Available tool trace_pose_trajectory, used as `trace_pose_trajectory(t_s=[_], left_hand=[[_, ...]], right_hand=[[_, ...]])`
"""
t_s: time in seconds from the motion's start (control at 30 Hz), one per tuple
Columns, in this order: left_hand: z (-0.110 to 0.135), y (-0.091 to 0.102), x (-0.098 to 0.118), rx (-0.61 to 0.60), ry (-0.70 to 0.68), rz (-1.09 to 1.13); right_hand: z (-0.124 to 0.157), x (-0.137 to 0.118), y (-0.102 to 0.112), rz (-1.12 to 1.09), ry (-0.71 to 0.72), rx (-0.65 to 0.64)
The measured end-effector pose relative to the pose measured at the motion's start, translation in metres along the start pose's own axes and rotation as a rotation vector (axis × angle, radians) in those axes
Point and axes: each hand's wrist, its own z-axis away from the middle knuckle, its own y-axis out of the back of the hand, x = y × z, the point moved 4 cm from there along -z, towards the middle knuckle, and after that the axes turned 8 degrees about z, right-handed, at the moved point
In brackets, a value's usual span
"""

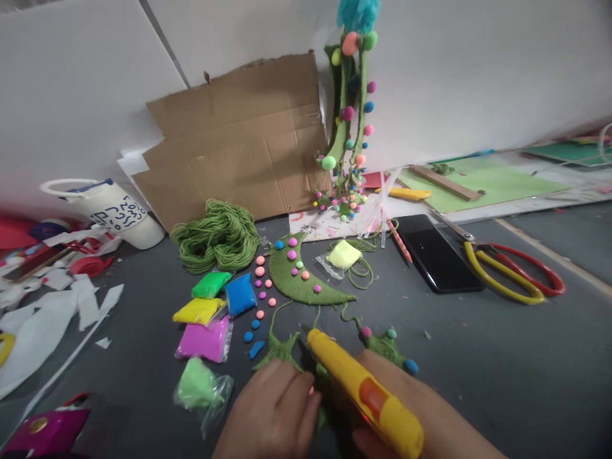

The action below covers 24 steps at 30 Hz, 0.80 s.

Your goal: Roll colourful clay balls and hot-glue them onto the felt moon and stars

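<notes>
My right hand (406, 395) is wrapped round a yellow glue gun (356, 379), its nozzle pointing away and to the left. Beside it, the fingers of my left hand (275, 411) are pinched together over a green yarn-covered piece (322, 417), mostly hidden beneath both hands. A small pink bit shows at the fingertips. Just beyond my left hand lies a green yarn star (282, 347); a second star (385, 347) with coloured balls sits past my right hand. Yarn strands lead up to a green crescent (299, 280) dotted with clay balls.
Left of the crescent are loose balls (259, 271), blue clay (240, 294), purple clay (204, 339) and green yarn (217, 236). Scissors (511, 271) and a phone (437, 252) lie right. Cardboard (239, 140) and a decorated hanging piece (342, 127) stand behind. A white cup (117, 210) leans left.
</notes>
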Motion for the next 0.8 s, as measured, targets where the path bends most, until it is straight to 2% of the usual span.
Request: trace_pose_trajectory(t_s=[0.17, 0.37, 0.67, 0.8], left_hand=[[0.001, -0.003, -0.001, -0.051, 0.027, 0.064], [-0.002, 0.004, 0.0, 0.042, 0.009, 0.097], [-0.004, 0.001, -0.002, 0.007, 0.013, 0.115], [-0.005, 0.008, 0.0, 0.028, 0.028, 0.112]], right_hand=[[-0.001, 0.0, -0.001, 0.012, -0.005, -0.019], [-0.002, 0.0, -0.001, -0.003, -0.005, -0.009], [0.0, 0.002, -0.001, 0.001, -0.012, -0.024], [0.001, 0.002, -0.001, -0.008, 0.008, 0.003]])
